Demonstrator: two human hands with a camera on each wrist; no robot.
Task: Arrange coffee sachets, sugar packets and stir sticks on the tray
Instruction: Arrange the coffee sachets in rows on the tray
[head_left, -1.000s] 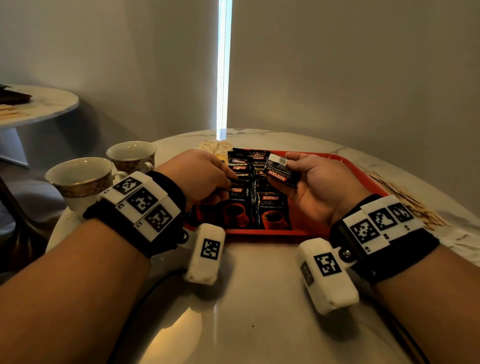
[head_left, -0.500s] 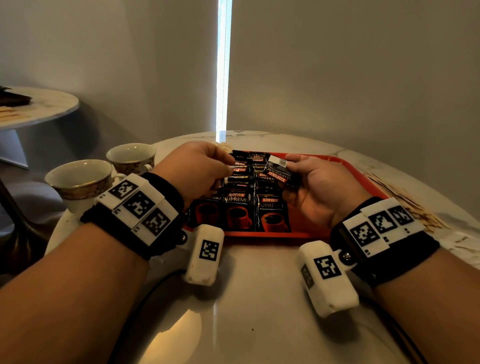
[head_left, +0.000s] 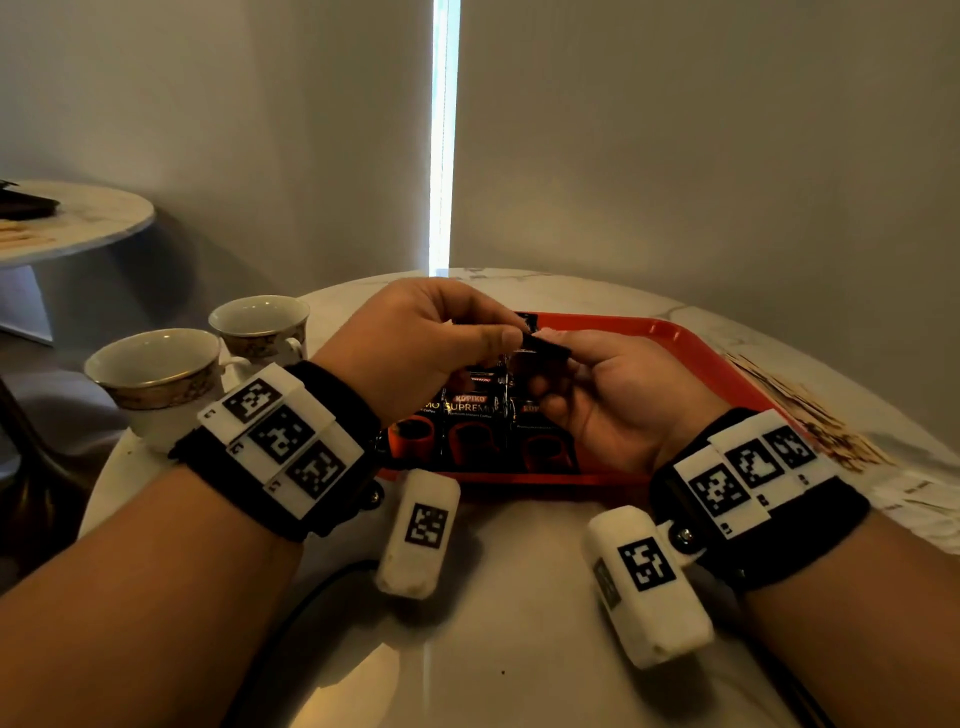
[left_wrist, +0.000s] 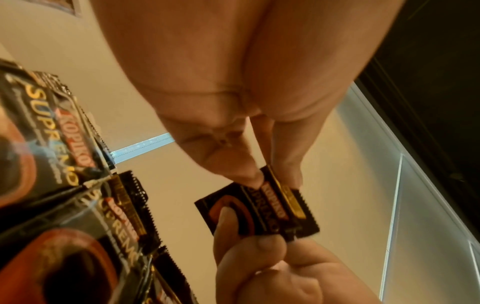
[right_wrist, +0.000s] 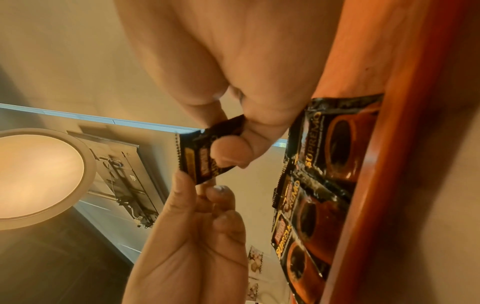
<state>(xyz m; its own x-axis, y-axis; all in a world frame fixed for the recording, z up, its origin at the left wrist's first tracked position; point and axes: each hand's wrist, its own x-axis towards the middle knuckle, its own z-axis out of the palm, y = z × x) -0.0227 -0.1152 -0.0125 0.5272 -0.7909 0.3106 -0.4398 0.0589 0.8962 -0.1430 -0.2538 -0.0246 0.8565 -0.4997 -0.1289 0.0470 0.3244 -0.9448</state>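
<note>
A black coffee sachet (head_left: 545, 347) hangs above the red tray (head_left: 701, 358), held by both hands. My left hand (head_left: 511, 338) pinches its serrated top end between thumb and fingers. In the left wrist view that pinch (left_wrist: 275, 181) sits on the sachet (left_wrist: 265, 207). My right hand (head_left: 550, 364) grips the other end, with its thumb across the printed face (right_wrist: 228, 152) of the sachet (right_wrist: 192, 158). Several more coffee sachets (head_left: 470, 415) lie in rows on the near part of the tray (right_wrist: 389, 164). Thin wooden stir sticks (head_left: 810, 410) lie on the table to the right of the tray.
Two gold-trimmed cups (head_left: 156, 374) (head_left: 260, 322) stand at the table's left edge. Pale paper packets (head_left: 914, 493) lie at the far right of the round marble table (head_left: 493, 597). A second small table (head_left: 78, 223) stands off to the left.
My left hand has lifted off the sachets on the tray and moved right to the sachet in my right hand. Both hands now hold that sachet, slightly higher than before.
</note>
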